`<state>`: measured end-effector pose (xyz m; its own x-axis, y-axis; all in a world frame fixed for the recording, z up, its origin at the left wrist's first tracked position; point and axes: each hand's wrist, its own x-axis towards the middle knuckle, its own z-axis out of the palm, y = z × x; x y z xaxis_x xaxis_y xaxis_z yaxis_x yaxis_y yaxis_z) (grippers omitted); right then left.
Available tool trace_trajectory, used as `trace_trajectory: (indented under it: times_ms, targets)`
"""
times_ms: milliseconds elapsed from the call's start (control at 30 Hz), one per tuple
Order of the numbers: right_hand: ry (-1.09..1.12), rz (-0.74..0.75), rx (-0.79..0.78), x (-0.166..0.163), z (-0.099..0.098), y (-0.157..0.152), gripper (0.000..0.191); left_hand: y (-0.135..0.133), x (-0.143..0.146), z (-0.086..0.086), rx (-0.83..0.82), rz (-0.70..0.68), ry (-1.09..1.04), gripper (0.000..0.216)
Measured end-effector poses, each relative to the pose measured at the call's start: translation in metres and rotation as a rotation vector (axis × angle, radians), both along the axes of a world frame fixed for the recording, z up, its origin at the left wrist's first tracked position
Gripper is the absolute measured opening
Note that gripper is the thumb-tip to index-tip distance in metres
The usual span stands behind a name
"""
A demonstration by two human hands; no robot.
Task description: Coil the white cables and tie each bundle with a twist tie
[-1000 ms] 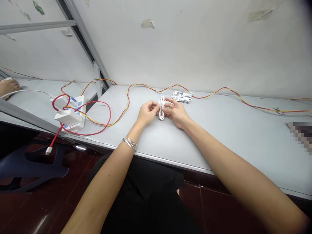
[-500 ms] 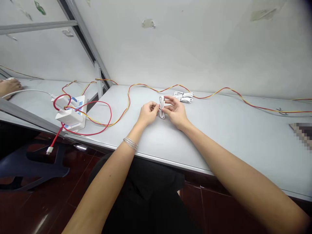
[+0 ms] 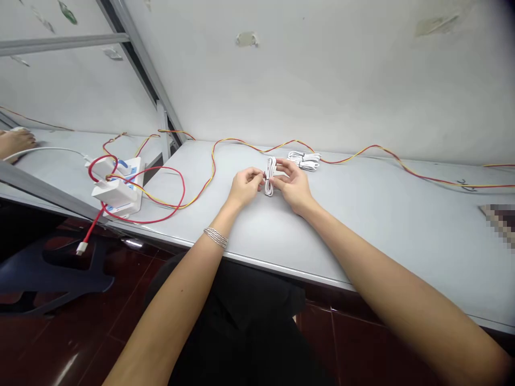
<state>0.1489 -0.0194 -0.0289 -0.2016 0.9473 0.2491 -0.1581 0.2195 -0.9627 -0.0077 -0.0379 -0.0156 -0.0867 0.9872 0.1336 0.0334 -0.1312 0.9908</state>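
A coiled white cable (image 3: 270,177) stands upright between my hands over the grey table. My right hand (image 3: 295,186) grips the coil from the right, thumb in front and fingers behind. On the coil's left, my left hand (image 3: 244,187) is closed in a pinch at the dark twist tie around the coil's middle. The fingertips partly hide the tie. A second white cable bundle (image 3: 304,161), bound with a dark tie, lies on the table just behind my right hand.
A red-and-yellow twisted wire (image 3: 281,145) runs along the back of the table (image 3: 386,230). At left, a white power strip (image 3: 134,198) holds plugged-in adapters and a looped red cable (image 3: 183,185). Another person's hand (image 3: 18,143) rests at far left. A metal frame post (image 3: 163,128) stands between.
The coiled cable has shifted slightly right with my right hand. A dark tie end now shows between my left fingertips and the coil. The second bundle lies still.
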Motion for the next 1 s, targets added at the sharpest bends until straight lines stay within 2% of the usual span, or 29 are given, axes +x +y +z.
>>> trace_trajectory:
  times_ms: [1000]
  targets:
    - [-0.025,-0.042,0.017,-0.0011,0.0040,-0.0024,0.060,-0.0053,-0.0003,0.0034,0.025,0.001,0.070,0.014]
